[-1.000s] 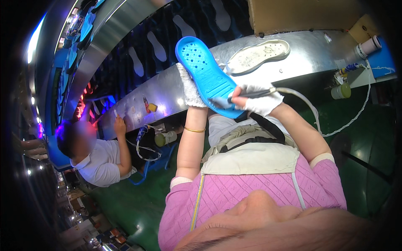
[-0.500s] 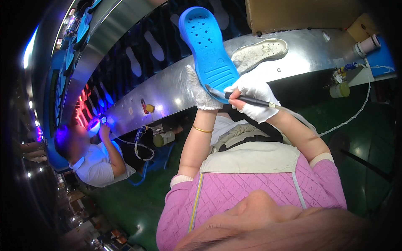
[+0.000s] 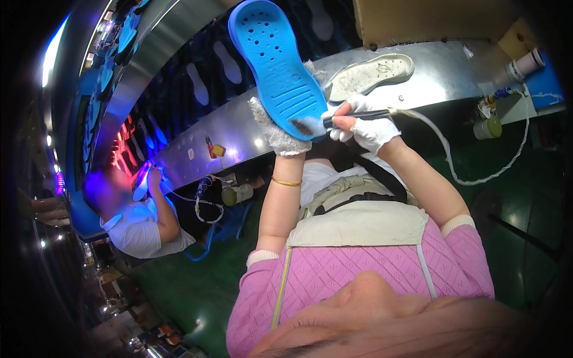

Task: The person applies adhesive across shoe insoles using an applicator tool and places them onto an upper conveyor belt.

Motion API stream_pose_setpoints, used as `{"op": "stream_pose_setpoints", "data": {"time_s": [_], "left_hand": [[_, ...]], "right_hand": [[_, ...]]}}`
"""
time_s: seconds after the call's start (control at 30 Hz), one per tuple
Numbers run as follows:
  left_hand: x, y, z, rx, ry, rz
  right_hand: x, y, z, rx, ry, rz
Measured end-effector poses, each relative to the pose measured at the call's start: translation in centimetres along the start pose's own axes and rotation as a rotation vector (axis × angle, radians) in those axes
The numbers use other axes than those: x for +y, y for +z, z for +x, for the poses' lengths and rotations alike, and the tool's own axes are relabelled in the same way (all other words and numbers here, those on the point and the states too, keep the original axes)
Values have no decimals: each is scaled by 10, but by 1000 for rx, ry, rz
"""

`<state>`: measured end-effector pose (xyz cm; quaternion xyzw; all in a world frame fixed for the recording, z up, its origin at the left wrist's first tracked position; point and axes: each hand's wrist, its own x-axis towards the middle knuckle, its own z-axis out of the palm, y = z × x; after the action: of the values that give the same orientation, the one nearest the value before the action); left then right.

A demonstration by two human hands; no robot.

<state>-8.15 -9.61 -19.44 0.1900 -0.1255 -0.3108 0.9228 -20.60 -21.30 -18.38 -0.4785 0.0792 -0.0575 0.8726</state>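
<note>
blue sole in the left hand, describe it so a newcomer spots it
Find the curved metal ledge. Crossing it in view is the blue sole, held by the gloved left hand, a brush at its near end. Unlike the cream sole lying on the ledge, it is blue and held up.

left hand [image 3: 283, 138]: part-hidden behind blue sole [image 3: 277, 71] | brush [image 3: 307, 126]: tip blurred
</note>
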Motion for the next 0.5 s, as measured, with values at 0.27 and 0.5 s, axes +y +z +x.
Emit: {"op": "stream_pose_setpoints", "data": {"time_s": [0.27, 0.5], "left_hand": [[14, -8, 2, -39, -94, 86], [24, 3, 8, -74, -183, 108]], "right_hand": [[-6, -2, -2, -102, -13, -223], [-8, 1, -10, -108, -192, -489]]}}
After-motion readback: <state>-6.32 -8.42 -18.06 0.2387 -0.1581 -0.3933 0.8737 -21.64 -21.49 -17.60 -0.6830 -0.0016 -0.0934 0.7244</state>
